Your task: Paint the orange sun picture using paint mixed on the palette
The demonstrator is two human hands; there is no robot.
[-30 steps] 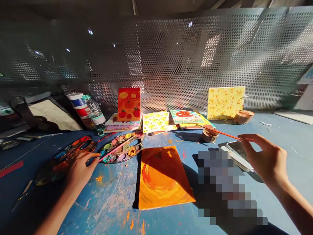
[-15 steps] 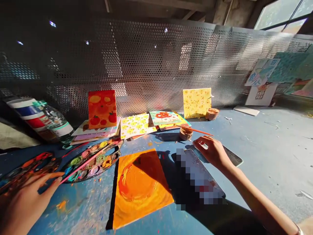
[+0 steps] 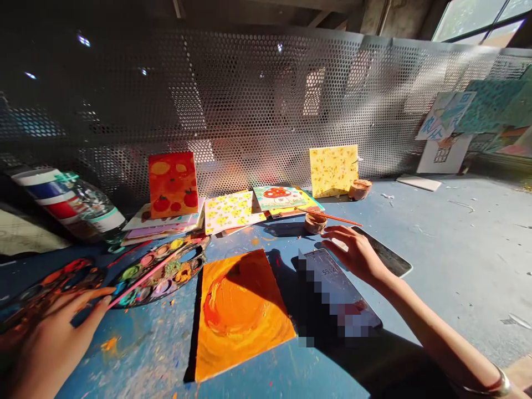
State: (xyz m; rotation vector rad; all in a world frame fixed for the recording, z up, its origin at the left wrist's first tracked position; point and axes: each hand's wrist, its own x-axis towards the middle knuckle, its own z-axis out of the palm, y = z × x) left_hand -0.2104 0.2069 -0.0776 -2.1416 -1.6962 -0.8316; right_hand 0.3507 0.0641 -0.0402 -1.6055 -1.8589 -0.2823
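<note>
the left hand (image 3: 54, 338) grips a pink-handled paintbrush (image 3: 153, 277) over a paint palette (image 3: 166, 288), left of an orange painting (image 3: 243, 316). right of the painting, the right hand (image 3: 357, 255) rests beside a dark smartphone (image 3: 386, 252).

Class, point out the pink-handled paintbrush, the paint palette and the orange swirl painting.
Pink-handled paintbrush (image 3: 153, 275): head view, on its handle.
Paint palette (image 3: 189, 275): head view, on its rim.
Orange swirl painting (image 3: 239, 316): head view, on the swirl.
</note>
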